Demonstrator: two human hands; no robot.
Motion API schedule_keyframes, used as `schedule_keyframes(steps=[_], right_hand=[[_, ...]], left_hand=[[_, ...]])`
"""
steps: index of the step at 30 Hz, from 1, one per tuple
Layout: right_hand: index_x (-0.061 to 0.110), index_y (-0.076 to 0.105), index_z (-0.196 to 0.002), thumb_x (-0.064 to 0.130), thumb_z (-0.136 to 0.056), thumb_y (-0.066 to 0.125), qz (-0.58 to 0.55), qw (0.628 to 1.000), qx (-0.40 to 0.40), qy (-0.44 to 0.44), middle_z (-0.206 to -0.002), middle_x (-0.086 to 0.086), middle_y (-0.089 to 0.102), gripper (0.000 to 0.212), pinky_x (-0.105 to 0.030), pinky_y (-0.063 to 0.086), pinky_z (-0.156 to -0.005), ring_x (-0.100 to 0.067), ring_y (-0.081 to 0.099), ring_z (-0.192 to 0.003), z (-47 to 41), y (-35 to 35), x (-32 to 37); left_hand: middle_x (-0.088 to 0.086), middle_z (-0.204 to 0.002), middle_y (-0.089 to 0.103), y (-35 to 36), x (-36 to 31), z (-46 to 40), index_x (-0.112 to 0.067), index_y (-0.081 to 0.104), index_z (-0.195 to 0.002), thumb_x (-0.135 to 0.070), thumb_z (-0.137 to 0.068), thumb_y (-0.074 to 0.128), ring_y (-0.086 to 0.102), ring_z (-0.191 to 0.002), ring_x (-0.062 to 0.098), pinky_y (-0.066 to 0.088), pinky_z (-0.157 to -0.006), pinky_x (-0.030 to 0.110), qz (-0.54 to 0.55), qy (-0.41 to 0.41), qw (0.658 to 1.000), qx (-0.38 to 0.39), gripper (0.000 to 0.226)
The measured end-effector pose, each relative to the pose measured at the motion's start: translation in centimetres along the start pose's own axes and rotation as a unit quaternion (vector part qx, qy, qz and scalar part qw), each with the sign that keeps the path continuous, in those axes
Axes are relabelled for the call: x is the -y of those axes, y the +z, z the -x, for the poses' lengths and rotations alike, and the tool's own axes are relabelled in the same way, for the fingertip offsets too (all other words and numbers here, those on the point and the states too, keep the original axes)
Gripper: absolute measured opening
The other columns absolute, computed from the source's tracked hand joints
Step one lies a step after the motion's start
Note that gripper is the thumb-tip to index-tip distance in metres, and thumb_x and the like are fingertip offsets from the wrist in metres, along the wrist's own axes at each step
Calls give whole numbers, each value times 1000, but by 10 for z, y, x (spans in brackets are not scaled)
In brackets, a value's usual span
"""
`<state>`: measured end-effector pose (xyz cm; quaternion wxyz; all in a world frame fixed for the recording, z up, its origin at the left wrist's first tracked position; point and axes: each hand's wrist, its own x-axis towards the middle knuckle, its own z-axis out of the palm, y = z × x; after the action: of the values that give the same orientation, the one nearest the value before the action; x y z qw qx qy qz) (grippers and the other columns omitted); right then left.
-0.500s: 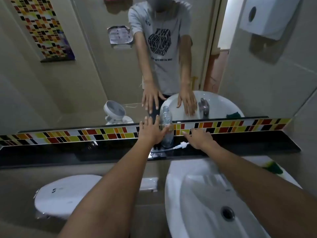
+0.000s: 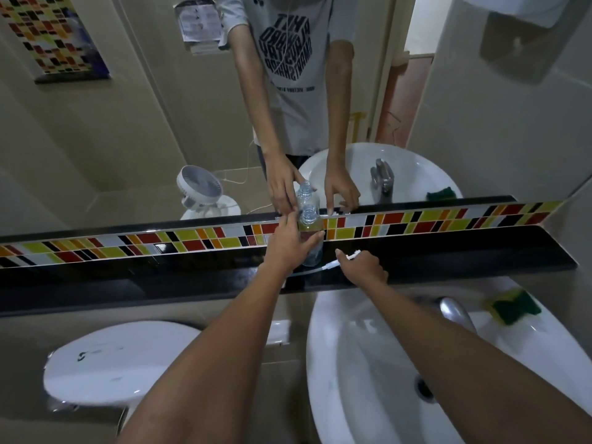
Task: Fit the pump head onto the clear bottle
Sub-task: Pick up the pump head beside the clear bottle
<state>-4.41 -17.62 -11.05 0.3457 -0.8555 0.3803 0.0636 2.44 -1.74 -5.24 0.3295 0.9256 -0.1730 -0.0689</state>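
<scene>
We make out only mirrored, blurry block lettering on the T-shirt (image 2: 288, 59) at twelve o'clock — nothing legible.

A glossy black shelf (image 2: 448, 254) crosses mid-frame; on it at centre stand the clear bottle (image 2: 311, 248) and the pump head (image 2: 341, 261) lying beside it

There are two hands (image 2: 291, 241) (image 2: 363, 267), one clear bottle (image 2: 310, 232), one pump head (image 2: 347, 256), one sink (image 2: 368, 379), one sponge (image 2: 512, 307), one tap (image 2: 453, 310) and one toilet (image 2: 118, 360).
</scene>
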Motion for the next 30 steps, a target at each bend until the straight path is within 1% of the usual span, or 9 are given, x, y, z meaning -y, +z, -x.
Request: schedule_keyframes(steps=[5,8,10,13,17,21,24,27,30], right_hand=[[10,59,-138,53,-95,62,-76,995,6,70,-136,-13,64,61,-47,36,-112,-37,59,-127,-7,7,13],[8,63,-128,39,-89,72,-140,985,12,101,-107,-12,69,50,-51,51,-103,-36,70,-105,-16,12,15],[5,64,-117,31,-85,77,-175,978,12,112,-84,-7,62,44,-51,57,-96,-36,73,-92,-21,14,14],[5,65,-112,31,-82,79,-196,975,-11,108,-80,-7,62,42,-52,60,-92,-35,75,-86,-18,6,12],[10,68,-103,34,-81,77,-202,976,-46,69,-101,-12,75,35,-50,62,-89,-31,77,-89,-10,-12,9],[5,75,-93,28,-85,76,-221,972,-81,0,-93,-12,77,24,-47,62,-86,-30,75,-91,2,-41,13],[4,74,-81,19,-88,74,-237,963,-107,-76,-79,-8,73,17,-31,55,-65,-26,71,-79,15,-65,19],[5,73,-92,15,-90,75,-245,946,-144,-155,-79,-3,69,11,-13,45,-51,-5,61,-65,30,-87,29],[2,73,-99,12,-90,75,-240,928,-180,-221,-80,0,69,14,-7,51,-57,4,60,-67,40,-104,40]], left_hand=[[4,-145,54,3,4,-2,-13,44,-149,-51,-88,74,57,-130,20,52,-107,42,98,8,995,-1,78],[2,-144,57,3,7,-1,-15,43,-149,-49,-88,75,59,-128,17,53,-105,38,116,8,993,1,77],[2,-144,57,1,7,-1,-13,43,-150,-46,-89,75,58,-127,14,52,-103,34,117,10,993,2,77],[4,-146,57,-1,8,-3,-11,44,-151,-44,-88,77,58,-130,17,50,-104,33,120,16,993,4,79],[5,-143,57,-1,8,-3,-9,49,-147,-36,-88,80,57,-118,9,45,-92,15,140,9,990,3,72],[8,-142,57,-2,6,-3,-9,50,-146,-35,-86,81,59,-128,22,50,-107,35,145,4,989,12,72],[8,-142,55,-3,7,-4,-8,52,-147,-35,-85,82,58,-131,24,49,-111,42,139,1,990,19,74],[8,-142,54,-3,6,-5,-8,51,-148,-33,-86,82,57,-131,24,49,-112,42,131,-3,991,25,74],[7,-141,54,-4,6,-7,-8,51,-149,-32,-85,82,58,-129,24,51,-110,44,127,-9,991,36,75]])
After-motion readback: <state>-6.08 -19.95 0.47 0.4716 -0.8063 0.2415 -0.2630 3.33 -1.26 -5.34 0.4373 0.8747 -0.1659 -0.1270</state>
